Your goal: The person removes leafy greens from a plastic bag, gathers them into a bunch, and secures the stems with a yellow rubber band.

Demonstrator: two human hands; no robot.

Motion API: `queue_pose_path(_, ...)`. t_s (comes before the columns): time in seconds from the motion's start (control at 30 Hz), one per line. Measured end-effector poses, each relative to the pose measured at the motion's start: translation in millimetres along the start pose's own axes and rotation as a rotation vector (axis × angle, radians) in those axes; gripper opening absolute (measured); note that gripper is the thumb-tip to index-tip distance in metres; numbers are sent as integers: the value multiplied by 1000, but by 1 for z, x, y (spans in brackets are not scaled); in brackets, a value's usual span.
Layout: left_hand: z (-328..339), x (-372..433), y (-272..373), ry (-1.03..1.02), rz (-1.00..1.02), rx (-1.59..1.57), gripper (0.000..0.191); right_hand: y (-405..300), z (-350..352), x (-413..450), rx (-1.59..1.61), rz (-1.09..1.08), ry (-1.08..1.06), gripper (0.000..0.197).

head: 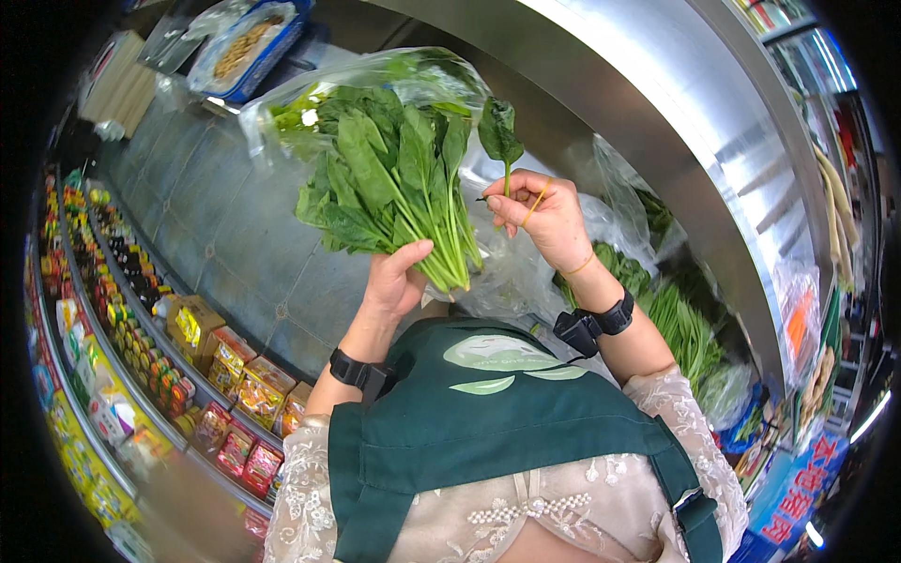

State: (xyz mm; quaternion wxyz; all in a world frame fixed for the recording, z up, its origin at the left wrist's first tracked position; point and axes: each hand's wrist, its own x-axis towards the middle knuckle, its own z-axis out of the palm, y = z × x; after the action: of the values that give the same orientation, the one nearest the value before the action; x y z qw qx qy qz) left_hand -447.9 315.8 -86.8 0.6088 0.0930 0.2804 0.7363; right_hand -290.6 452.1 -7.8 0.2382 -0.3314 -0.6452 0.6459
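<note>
A bunch of leafy spinach [394, 176] rests in my left hand [398, 278], its pale stems pointing toward me and my thumb lying across them. Between the thumb and fingers of my right hand [542, 204] is a single spinach leaf [501, 134], held upright by its stem just right of the bunch. A yellow rubber band [537, 202] loops around the fingers of that hand, and another circles the wrist. Behind the bunch, a clear plastic bag [450, 70] has more greens in it.
Bagged and loose greens [679, 324] lie low at the right, beneath a stainless steel counter [633, 84]. Shelves of packaged goods [148, 331] curve along the left. A blue basket [271, 67] of light brown items stands beyond the tiled floor [232, 204].
</note>
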Motion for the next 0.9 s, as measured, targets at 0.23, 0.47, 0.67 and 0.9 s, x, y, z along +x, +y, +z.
queue_pose_path(0.23, -54, -47, 26, 78, 106, -85, 55, 15, 46, 78, -190, -296, 5, 10)
queue_pose_path(0.47, -78, -76, 30, 123, 159, -72, 66, 54, 73, 196, -937, -670, 25, 22)
queue_pose_path(0.67, -93, -80, 26, 111, 167, -111, 68, 57, 94, 216, -1244, -588, -23, 32)
queue_pose_path(0.9, -84, -59, 33, 66, 144, -266, 63, 81, 67, 232, -977, -748, -124, 27)
